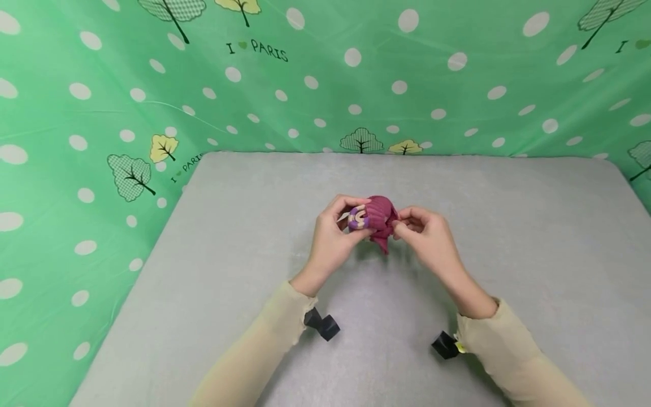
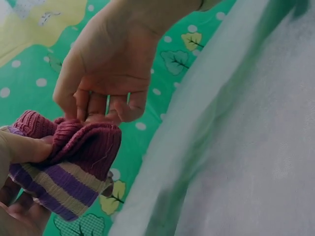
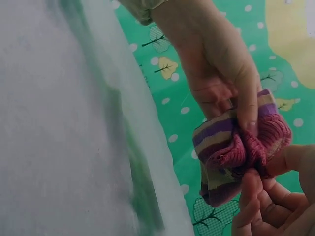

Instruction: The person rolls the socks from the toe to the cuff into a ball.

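Note:
A bundled pair of socks (image 1: 377,212), maroon with ribbed cuffs and purple and cream stripes, is held up over the table between both hands. My left hand (image 1: 330,232) grips the striped side, its thumb pressed into the fold in the left wrist view. On the other side, my right hand (image 1: 429,234) pinches the maroon ribbed cuff (image 3: 251,147) between thumb and fingertips. A maroon flap hangs from the bundle's underside in the head view. The inner layers are hidden in the folds.
A grey-covered table (image 1: 244,226) lies beneath the hands. Green cloth (image 1: 315,102) with white dots and trees hangs behind it and along the left. Black wrist-worn pieces (image 1: 328,327) show by the cream sleeves (image 1: 264,339).

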Demonstrator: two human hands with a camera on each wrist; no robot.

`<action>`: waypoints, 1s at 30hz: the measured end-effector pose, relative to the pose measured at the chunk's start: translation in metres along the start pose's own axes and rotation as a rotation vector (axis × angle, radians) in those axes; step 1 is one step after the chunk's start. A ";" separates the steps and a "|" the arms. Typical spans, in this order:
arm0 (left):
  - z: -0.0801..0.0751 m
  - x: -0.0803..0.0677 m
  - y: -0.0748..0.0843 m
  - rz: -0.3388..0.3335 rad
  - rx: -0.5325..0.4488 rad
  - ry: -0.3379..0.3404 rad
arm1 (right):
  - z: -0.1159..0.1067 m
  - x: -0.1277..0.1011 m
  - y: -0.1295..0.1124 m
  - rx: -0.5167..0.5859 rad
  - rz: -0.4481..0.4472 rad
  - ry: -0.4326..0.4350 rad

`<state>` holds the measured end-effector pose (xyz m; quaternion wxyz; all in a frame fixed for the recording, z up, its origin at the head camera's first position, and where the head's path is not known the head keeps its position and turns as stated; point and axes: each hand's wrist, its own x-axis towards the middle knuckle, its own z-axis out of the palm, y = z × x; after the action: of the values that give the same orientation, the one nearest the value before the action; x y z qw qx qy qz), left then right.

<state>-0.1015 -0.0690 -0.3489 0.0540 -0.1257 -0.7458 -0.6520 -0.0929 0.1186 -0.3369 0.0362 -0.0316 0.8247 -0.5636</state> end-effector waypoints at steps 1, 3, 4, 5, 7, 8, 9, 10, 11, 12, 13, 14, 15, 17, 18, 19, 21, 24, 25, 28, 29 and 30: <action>0.000 0.000 0.000 -0.015 -0.017 0.002 | -0.002 0.001 0.001 0.092 0.031 -0.027; -0.002 0.002 -0.001 -0.040 -0.052 0.009 | -0.005 0.002 0.003 0.356 0.116 -0.100; -0.002 0.002 -0.001 -0.047 -0.066 0.012 | -0.007 0.003 0.005 0.521 0.168 -0.138; -0.003 0.003 0.000 -0.051 -0.078 0.013 | -0.008 0.004 0.007 0.695 0.217 -0.184; -0.004 0.005 0.001 -0.055 -0.092 0.009 | -0.011 0.006 0.011 1.031 0.312 -0.280; -0.005 0.006 0.001 -0.056 -0.103 0.008 | -0.012 0.006 0.014 1.168 0.344 -0.332; -0.006 0.007 0.001 -0.061 -0.112 0.012 | -0.013 0.007 0.016 1.282 0.368 -0.381; -0.007 0.008 0.001 -0.066 -0.120 0.016 | -0.014 0.007 0.019 1.361 0.385 -0.426; -0.008 0.009 0.001 -0.072 -0.123 0.023 | -0.014 0.007 0.020 1.410 0.395 -0.465; -0.009 0.009 0.001 -0.081 -0.126 0.034 | -0.015 0.008 0.021 1.433 0.400 -0.487; -0.010 0.010 0.001 -0.095 -0.142 0.045 | -0.015 0.008 0.021 1.437 0.403 -0.503; -0.011 0.010 0.001 -0.109 -0.160 0.059 | -0.015 0.008 0.021 1.425 0.403 -0.511; -0.012 0.011 0.002 -0.124 -0.186 0.075 | -0.014 0.008 0.020 1.403 0.402 -0.513; -0.013 0.012 0.005 -0.155 -0.273 0.094 | -0.012 0.009 0.017 1.344 0.389 -0.515; -0.014 0.012 0.007 -0.173 -0.341 0.101 | -0.011 0.009 0.016 1.322 0.377 -0.516; -0.014 0.012 0.008 -0.190 -0.418 0.110 | -0.010 0.009 0.015 1.308 0.363 -0.513; -0.016 0.013 0.012 -0.216 -0.562 0.129 | -0.006 0.008 0.013 1.281 0.323 -0.498; -0.018 0.012 0.016 -0.249 -0.705 0.129 | -0.002 0.007 0.013 1.263 0.287 -0.437; -0.019 0.011 0.017 -0.256 -0.728 0.120 | -0.001 0.006 0.012 1.244 0.288 -0.404; -0.021 0.007 0.017 -0.261 -0.761 0.055 | 0.000 0.006 0.010 1.198 0.283 -0.301; -0.021 0.005 0.017 -0.252 -0.761 0.025 | 0.000 0.007 0.009 1.184 0.272 -0.267; -0.022 0.003 0.016 -0.242 -0.758 -0.005 | -0.001 0.008 0.008 1.173 0.255 -0.242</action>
<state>-0.1025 -0.0885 -0.3293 -0.0755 -0.0495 -0.4617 -0.8824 -0.1006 0.1212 -0.3439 0.2080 0.0288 0.3642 -0.9073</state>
